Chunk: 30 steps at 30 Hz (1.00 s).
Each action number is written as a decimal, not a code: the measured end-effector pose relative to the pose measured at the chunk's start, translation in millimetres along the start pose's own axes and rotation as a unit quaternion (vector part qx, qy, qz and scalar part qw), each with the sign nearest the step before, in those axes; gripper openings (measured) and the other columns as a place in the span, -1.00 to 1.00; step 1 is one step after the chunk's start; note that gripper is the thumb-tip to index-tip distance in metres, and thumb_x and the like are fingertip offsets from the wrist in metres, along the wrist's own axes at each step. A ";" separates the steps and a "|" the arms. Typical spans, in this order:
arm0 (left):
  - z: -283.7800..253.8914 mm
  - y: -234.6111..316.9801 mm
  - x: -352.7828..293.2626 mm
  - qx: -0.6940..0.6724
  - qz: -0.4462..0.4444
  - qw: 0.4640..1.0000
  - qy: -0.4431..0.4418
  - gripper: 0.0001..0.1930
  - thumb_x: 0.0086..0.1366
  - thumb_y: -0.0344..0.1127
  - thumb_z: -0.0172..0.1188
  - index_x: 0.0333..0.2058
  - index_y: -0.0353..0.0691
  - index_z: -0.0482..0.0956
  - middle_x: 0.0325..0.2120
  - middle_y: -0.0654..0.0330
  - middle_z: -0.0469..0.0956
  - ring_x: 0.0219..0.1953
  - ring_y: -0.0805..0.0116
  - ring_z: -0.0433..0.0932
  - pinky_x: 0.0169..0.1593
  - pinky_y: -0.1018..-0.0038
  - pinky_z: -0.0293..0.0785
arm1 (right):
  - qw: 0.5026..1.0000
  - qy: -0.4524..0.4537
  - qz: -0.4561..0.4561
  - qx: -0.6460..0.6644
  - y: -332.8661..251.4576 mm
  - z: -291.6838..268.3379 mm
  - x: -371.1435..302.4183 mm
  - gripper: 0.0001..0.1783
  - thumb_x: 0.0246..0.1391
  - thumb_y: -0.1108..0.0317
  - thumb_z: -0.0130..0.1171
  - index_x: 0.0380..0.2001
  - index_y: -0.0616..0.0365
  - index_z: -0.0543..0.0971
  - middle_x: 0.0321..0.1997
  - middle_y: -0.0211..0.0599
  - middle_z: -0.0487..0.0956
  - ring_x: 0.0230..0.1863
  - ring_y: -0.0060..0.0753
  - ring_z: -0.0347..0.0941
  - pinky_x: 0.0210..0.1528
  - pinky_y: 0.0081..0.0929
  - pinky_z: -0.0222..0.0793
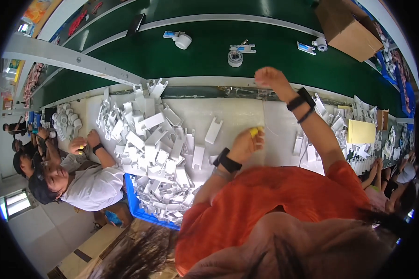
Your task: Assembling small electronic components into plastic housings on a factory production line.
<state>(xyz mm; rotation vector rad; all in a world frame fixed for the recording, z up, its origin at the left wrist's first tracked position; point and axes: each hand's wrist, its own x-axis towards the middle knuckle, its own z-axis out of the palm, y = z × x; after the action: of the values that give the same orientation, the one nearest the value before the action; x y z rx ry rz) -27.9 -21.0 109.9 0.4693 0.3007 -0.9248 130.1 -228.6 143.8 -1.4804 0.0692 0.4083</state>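
Note:
My left hand (246,147) is over the pale worktop, its fingers curled together with yellow covers on the fingertips. Whatever it may hold is hidden. Up at the edge of the green conveyor belt, my right hand (271,77) reaches forward with loosely bent fingers and nothing visible in them. Beyond it on the belt lies a round white part (235,58) beside a flat white piece with a blue patch. Left of my left hand, single white plastic brackets (213,130) lie apart from a large heap of similar brackets (149,122).
A blue crate (134,200) of white pieces stands at the left. More white parts (177,40) sit on the belt (200,51), with a cardboard box (349,30) at its far right. Yellow card (361,132) lies to the right. A person in white (91,183) works at my left.

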 end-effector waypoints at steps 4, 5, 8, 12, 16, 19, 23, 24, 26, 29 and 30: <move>1.3 -19.8 -19.5 0.027 -0.062 0.996 0.060 -0.75 0.41 -0.18 -0.08 -0.10 -0.14 0.48 -0.36 0.31 0.50 -0.42 0.50 0.49 -0.35 0.52 0.48 | 0.994 0.092 0.005 -0.066 14.0 3.7 119.7 -0.64 0.14 0.28 0.16 0.00 0.11 0.50 -0.14 -0.40 0.57 -0.12 -0.52 0.48 -0.06 -0.52 0.38; -1.7 -19.5 -23.2 0.040 -0.079 0.991 0.097 -0.74 0.41 -0.20 -0.09 -0.09 -0.16 0.48 -0.36 0.29 0.50 -0.42 0.51 0.49 -0.36 0.53 0.48 | 0.987 0.095 -0.052 -0.117 19.3 8.2 140.2 -0.60 0.12 0.27 0.17 0.03 0.13 0.50 -0.15 -0.37 0.59 -0.15 -0.46 0.50 -0.08 -0.46 0.40; -11.1 -13.8 -28.8 0.048 -0.021 0.986 0.160 -0.73 0.40 -0.26 -0.12 -0.05 -0.20 0.47 -0.33 0.26 0.51 -0.41 0.49 0.49 -0.37 0.53 0.47 | 0.985 0.141 0.070 -0.069 15.0 32.5 176.5 -0.57 0.18 0.19 0.14 0.08 0.10 0.47 -0.13 -0.48 0.55 -0.10 -0.55 0.47 -0.09 -0.59 0.35; -22.6 -0.2 -22.5 0.003 0.008 0.987 0.162 -0.72 0.39 -0.33 -0.15 -0.03 -0.21 0.46 -0.31 0.24 0.51 -0.39 0.47 0.50 -0.35 0.52 0.48 | 0.991 0.116 0.036 0.065 31.9 35.0 198.0 -0.70 0.18 0.21 0.15 -0.09 0.12 0.56 -0.24 -0.47 0.59 -0.20 -0.55 0.50 -0.15 -0.58 0.37; -17.8 6.6 -20.3 0.025 0.063 0.990 0.123 -0.72 0.41 -0.33 -0.14 0.00 -0.25 0.43 -0.27 0.23 0.51 -0.35 0.43 0.52 -0.29 0.49 0.51 | 0.982 0.092 0.010 0.165 30.8 40.8 179.1 -0.74 0.19 0.22 0.15 -0.15 0.14 0.55 -0.24 -0.43 0.59 -0.19 -0.54 0.50 -0.14 -0.61 0.35; -18.9 6.3 -21.0 0.070 0.126 0.983 0.114 -0.71 0.40 -0.35 -0.16 0.01 -0.24 0.42 -0.25 0.21 0.51 -0.34 0.42 0.52 -0.29 0.48 0.51 | 0.985 0.024 -0.030 0.169 9.1 41.5 128.6 -0.79 0.21 0.26 0.13 -0.18 0.14 0.53 -0.26 -0.41 0.58 -0.19 -0.54 0.50 -0.13 -0.66 0.31; -8.6 18.3 -34.0 0.183 0.313 0.907 0.216 -0.63 0.31 -0.43 -0.07 0.10 -0.25 0.30 -0.09 0.12 0.43 -0.18 0.33 0.50 -0.15 0.46 0.51 | 0.995 -0.075 -0.045 0.049 -21.8 57.0 36.7 -0.79 0.24 0.29 0.09 -0.17 0.19 0.51 -0.30 -0.37 0.57 -0.22 -0.58 0.50 -0.13 -0.65 0.31; -1.5 22.2 -37.2 0.187 0.310 0.907 0.216 -0.63 0.31 -0.43 -0.07 0.10 -0.25 0.30 -0.09 0.12 0.43 -0.18 0.33 0.50 -0.15 0.46 0.51 | 0.993 -0.101 -0.047 0.028 -32.2 59.4 8.8 -0.80 0.25 0.30 0.09 -0.17 0.19 0.50 -0.32 -0.36 0.56 -0.25 -0.58 0.51 -0.13 -0.65 0.33; 8.4 34.4 -38.4 0.397 0.500 0.721 0.267 -0.43 0.25 -0.41 0.10 0.22 -0.26 0.16 -0.03 0.10 0.38 0.00 0.25 0.42 0.05 0.37 0.40 | 0.986 -0.158 -0.042 0.008 -43.8 63.1 -36.4 -0.82 0.25 0.32 0.08 -0.18 0.19 0.47 -0.37 -0.35 0.56 -0.35 -0.55 0.53 -0.15 -0.64 0.36; 16.7 44.6 -48.9 0.637 0.424 0.623 0.164 -0.24 0.18 -0.39 0.23 0.29 -0.26 0.04 -0.05 0.10 0.38 0.07 0.22 0.35 0.17 0.31 0.28 | 0.977 -0.213 0.000 0.030 -61.4 63.9 -101.0 -0.80 0.26 0.33 0.06 -0.13 0.20 0.43 -0.39 -0.36 0.54 -0.38 -0.51 0.56 -0.22 -0.61 0.40; 23.3 42.7 -48.1 0.592 0.384 0.704 0.078 -0.20 0.17 -0.35 0.26 0.31 -0.26 0.01 -0.05 0.11 0.41 0.01 0.30 0.41 0.10 0.37 0.34 | 0.977 -0.213 -0.004 0.032 -62.7 61.6 -116.6 -0.80 0.26 0.33 0.06 -0.13 0.20 0.43 -0.39 -0.36 0.54 -0.38 -0.51 0.56 -0.22 -0.61 0.40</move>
<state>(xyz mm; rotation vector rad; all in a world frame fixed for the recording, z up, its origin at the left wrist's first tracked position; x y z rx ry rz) -19.2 22.3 162.2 1.7292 -0.4092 -0.1086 28.5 -196.9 243.7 -1.3025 -0.2628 0.7013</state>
